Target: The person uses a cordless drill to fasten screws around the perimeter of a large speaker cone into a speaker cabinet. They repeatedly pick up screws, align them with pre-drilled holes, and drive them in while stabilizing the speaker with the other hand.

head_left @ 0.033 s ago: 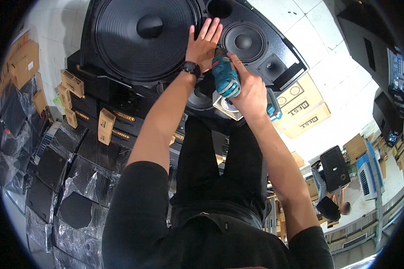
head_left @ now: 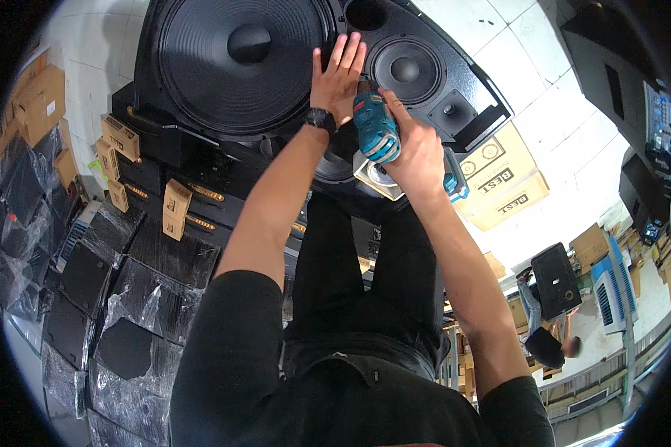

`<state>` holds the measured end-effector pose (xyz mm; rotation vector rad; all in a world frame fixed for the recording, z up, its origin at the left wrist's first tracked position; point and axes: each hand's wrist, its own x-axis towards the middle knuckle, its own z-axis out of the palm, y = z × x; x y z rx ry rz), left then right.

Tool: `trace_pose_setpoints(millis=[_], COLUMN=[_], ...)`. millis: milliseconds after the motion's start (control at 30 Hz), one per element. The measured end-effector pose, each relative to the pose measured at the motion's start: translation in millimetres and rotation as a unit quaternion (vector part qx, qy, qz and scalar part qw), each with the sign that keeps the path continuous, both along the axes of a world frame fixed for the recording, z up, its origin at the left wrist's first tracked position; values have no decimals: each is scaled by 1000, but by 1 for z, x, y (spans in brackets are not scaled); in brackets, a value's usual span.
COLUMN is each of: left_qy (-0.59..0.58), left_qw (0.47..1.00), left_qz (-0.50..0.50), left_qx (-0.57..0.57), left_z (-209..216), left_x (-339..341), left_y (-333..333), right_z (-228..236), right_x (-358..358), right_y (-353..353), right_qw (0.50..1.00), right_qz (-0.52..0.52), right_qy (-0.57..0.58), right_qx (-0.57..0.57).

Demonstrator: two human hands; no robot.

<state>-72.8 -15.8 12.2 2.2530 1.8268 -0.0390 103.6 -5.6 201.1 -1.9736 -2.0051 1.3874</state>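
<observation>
A big black speaker cabinet (head_left: 473, 119) lies in front of me, with a large woofer cone (head_left: 238, 59) and a smaller round driver (head_left: 406, 71) beside it. My left hand (head_left: 337, 74) rests flat on the cabinet face between the two cones, fingers spread, with a black watch (head_left: 319, 118) on the wrist. My right hand (head_left: 417, 153) is wrapped around a teal cordless drill (head_left: 373, 130). The drill's nose points at the cabinet just below my left palm; its tip is hidden.
Tan cardboard boxes (head_left: 503, 186) lie right of the cabinet, small cartons (head_left: 175, 208) left of it. Plastic-wrapped black cabinets (head_left: 127, 328) are stacked at lower left. Another person (head_left: 544, 335) stands by a black speaker box (head_left: 555, 279) at right. White tiled floor (head_left: 566, 127) stretches beyond.
</observation>
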Motion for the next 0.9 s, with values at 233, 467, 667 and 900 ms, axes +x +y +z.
trace_pose_setpoints(millis=[233, 467, 667, 900], left_qy=[32, 57, -49, -565], left_qw=[955, 908, 921, 665], left_qz=[293, 415, 383, 437], left_qx=[-11, 9, -42, -220], left_z=[-17, -39, 27, 56], left_x=[54, 82, 69, 56], left_y=[-52, -22, -62, -110], right_z=[-1, -2, 0, 0], right_x=[2, 2, 3, 4], right_y=[0, -2, 1, 4], right_qw=[1000, 999, 998, 996], right_qz=[20, 51, 63, 83], right_qy=[-2, 7, -1, -18], right_qx=[-5, 8, 10, -9])
